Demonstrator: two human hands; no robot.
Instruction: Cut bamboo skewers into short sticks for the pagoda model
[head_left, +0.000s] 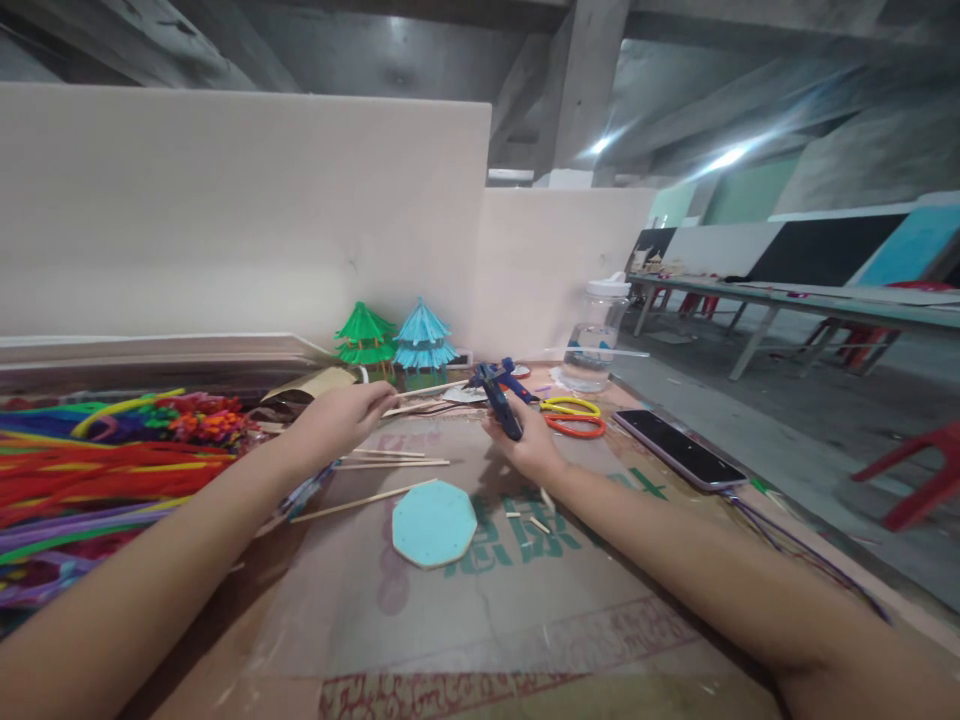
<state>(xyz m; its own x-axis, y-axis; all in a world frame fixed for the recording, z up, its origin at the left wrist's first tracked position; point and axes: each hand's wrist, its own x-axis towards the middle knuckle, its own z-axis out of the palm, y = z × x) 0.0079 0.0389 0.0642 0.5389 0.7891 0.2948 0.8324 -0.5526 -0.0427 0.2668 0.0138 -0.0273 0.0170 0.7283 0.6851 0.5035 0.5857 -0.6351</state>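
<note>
Stick (433,388) and glue gun (496,400) nearly meet in the head view: from the left hand's fingertips the gun lies at three o'clock, and the slim stick spans the gap, its long axis running from nine toward three. Its far end comes right up to the gun; whether they touch cannot be told. The right hand is nearer that end.

The left hand (356,412) reaches in from eight o'clock, back of the hand up, fingertips pinched on the stick's near end. The right hand (529,440) comes from four o'clock, wrapped around the gun; where the index finger sits on it is unclear.

At six o'clock from the stick, between the forearms, a pale blue octagonal board (434,524) lies flat with neither hand on it. Loose sticks (394,463) rest at eleven o'clock from the board, scissors (574,415) at two.
</note>
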